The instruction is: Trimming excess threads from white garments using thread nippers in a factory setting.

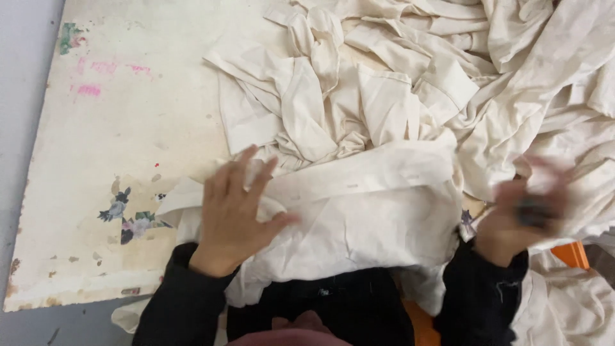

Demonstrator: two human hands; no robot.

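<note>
A worn, cream-painted table [128,128] is filling the left half of the frame, its surface chipped and carrying pink smudges at the upper left and a faded flower print near the lower left edge; it is serving as the flat bed on which the cloth is being spread. A big heap of off-white cloth pieces [487,70] is lying crumpled across the upper right and right side, tumbled loosely over one another, apparently a stock within arm's reach. In front of it, at the lower centre of the frame, one cream cloth piece [365,211] is lying partly flattened against the table edge nearest the person, with a folded band running across its top; it looks thin, plain and creased, with no print. The left hand [234,214] is resting on the left end of this piece, fingers spread and open, palm down, seemingly pressing it flat so it is not sliding. The right hand [522,214], at the right of the frame, is blurred; it seems to be curling around a small dark object [535,211], but I cannot tell how firmly. A bit of orange [570,253] is showing under the cloth at the lower right
</note>
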